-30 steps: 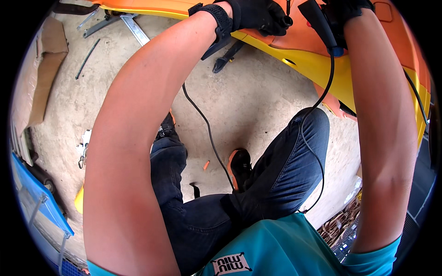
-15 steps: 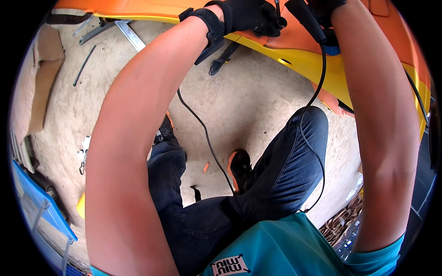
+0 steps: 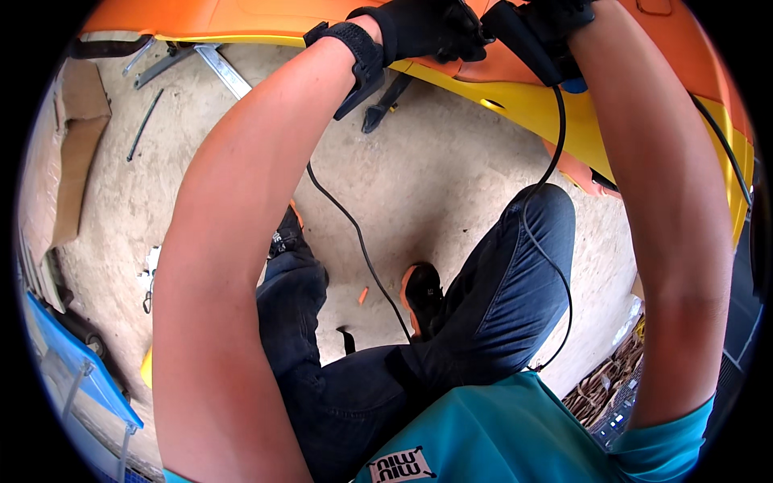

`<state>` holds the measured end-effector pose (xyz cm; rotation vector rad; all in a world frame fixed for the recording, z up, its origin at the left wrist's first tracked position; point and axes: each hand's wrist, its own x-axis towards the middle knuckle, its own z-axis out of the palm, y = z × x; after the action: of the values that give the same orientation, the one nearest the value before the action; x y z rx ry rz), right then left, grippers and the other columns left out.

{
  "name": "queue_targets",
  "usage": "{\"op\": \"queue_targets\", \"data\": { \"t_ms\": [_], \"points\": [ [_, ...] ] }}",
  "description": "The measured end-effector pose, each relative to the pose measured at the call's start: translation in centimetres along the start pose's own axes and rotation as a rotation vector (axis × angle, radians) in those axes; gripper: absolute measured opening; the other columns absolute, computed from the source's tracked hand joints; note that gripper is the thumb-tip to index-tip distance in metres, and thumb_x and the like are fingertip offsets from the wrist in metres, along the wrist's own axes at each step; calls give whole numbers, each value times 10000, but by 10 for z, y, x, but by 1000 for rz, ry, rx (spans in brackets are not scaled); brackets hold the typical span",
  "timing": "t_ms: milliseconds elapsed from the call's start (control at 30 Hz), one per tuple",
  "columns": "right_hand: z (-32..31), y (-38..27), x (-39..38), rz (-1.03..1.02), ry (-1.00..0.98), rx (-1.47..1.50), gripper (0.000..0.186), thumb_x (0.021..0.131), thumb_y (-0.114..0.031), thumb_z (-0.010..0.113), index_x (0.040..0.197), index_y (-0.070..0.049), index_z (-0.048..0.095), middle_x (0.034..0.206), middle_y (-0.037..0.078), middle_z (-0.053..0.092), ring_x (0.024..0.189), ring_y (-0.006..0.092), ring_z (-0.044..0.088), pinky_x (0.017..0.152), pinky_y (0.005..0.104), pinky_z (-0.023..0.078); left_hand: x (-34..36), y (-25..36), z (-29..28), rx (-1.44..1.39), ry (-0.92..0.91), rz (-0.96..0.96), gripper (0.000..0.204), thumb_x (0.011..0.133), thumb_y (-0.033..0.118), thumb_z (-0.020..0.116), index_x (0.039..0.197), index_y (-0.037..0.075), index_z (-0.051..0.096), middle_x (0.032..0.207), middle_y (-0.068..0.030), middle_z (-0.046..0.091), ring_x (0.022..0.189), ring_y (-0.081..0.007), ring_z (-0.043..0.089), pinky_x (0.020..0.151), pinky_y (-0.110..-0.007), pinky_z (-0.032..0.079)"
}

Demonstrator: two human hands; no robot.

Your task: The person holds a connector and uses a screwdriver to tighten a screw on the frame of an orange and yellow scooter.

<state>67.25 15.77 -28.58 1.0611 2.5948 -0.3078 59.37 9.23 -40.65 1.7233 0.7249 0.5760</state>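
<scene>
Up at the orange and yellow molded body, both gloved hands work close together. My left hand has curled, closed fingers, with what they hold hidden in the black glove. Just to its right, my right hand grips a black corded tool, whose tapered handle points down toward me. Its black cable drops from the handle and loops over my bent right leg. A small blue part shows under the tool beside my right wrist.
Concrete floor lies below, with metal bars, a thin rod, a small orange piece and a second cable. Folded cardboard and a blue panel are at the left. Dark panels stand at far right.
My hands and the corded tool have shifted slightly left in the picture. The small black ring and thin stem seen earlier between my hands no longer show clearly.
</scene>
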Motion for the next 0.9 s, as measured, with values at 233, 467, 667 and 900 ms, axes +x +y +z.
{"op": "queue_targets", "data": {
  "t_ms": [233,467,667,900],
  "points": [
    [17,-64,-16,-207,227,18,455,1043,-405,521,1083,25,662,892,147,728,712,241,676,718,379,544,-1,-66,-8,370,110,214,189,897,233,689,1018,88,687,950,-67,722,878,-173,666,790,-321,512],
    [-12,-78,-34,-50,-44,222,436,1033,-354,518,1003,44,695,843,167,721,719,265,672,728,379,529,9,-36,-9,40,-13,371,217,911,204,653,1089,85,689,1039,-62,719,952,-179,658,860,-316,507],
    [-33,-98,-88,71,-83,101,349,1024,-279,531,1019,19,712,860,173,724,750,271,683,739,366,530,37,13,1,-13,-165,290,209,917,185,647,1085,70,694,1008,-77,720,905,-185,667,813,-320,526],
    [-3,-103,-95,-207,76,109,204,958,-175,620,990,16,684,869,184,697,801,327,679,762,405,533,16,0,-26,-76,-193,83,201,925,164,640,1080,53,701,971,-95,722,850,-193,677,758,-324,548]
  ]
}}
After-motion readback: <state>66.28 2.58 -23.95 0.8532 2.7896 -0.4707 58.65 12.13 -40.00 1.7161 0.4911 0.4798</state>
